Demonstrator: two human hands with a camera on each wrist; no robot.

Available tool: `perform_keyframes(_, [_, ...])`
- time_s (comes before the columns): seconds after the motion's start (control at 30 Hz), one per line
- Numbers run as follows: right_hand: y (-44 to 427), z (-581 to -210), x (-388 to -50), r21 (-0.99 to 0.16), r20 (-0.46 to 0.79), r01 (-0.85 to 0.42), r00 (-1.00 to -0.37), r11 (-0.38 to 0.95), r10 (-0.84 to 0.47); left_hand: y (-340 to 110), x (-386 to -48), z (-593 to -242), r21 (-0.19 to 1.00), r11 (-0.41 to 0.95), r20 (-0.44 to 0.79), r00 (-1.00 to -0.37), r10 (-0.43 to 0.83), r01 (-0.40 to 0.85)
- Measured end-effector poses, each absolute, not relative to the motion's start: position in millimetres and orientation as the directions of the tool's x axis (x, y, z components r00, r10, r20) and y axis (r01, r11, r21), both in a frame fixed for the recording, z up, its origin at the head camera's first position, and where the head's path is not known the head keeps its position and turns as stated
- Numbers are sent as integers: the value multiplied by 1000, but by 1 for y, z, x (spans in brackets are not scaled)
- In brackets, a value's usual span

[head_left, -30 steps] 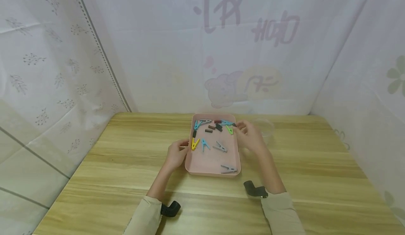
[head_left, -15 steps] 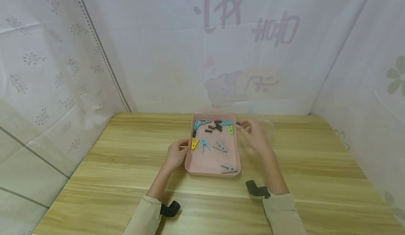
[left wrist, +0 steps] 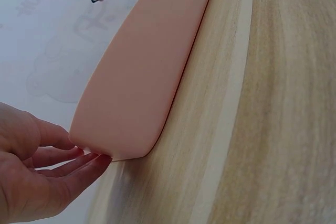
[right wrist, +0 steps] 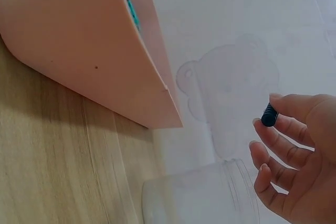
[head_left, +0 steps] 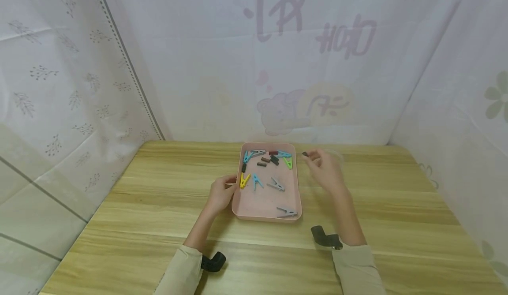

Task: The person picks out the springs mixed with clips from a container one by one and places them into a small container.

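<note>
A pink tray (head_left: pixel 267 202) sits on the wooden table. It holds yellow, blue, grey and green clothespins, such as the yellow clothespin (head_left: pixel 244 181), and several small dark ribbed pieces (head_left: pixel 262 164). The left hand (head_left: pixel 221 195) holds the tray's left side, its thumb and fingertips at the edge in the left wrist view. Right of the tray, the right hand (head_left: pixel 326 170) is raised. Its thumb and index finger pinch a small black ribbed cylinder (right wrist: pixel 269 115), while the other fingers are loosely bent.
A clear plastic container (right wrist: pixel 197 195) stands behind the right hand, partly hidden by it in the head view. Patterned white curtains (head_left: pixel 206 65) hang behind and beside the table (head_left: pixel 397 207). Each wrist carries a black mount (head_left: pixel 213 262).
The right hand has moved right, away from the tray's right rim, carrying the black ribbed cylinder towards the clear container. The left hand and the tray have stayed in place.
</note>
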State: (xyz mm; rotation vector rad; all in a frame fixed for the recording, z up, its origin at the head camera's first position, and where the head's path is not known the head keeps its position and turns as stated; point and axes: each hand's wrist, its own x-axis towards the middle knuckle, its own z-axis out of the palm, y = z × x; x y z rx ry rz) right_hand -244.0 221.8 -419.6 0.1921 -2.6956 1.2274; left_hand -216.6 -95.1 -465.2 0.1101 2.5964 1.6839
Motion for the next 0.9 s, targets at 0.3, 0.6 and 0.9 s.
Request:
perform_keyframes(0.3, [229,-418,-244,-732,258,-222,-965,644,-39,-94,-217,-465,912,410,3,-997,74,33])
perform_keyframes(0.6, [235,-415,-242,-730,245,-199,-969,653,-21,-94,-217,-465,907,421,3,-998,69,32])
perform_keyframes(0.9, [242,-412,-237,-738,211,-153,-978,657,8,-95,-216,-464,904,424,17,-997,74,47])
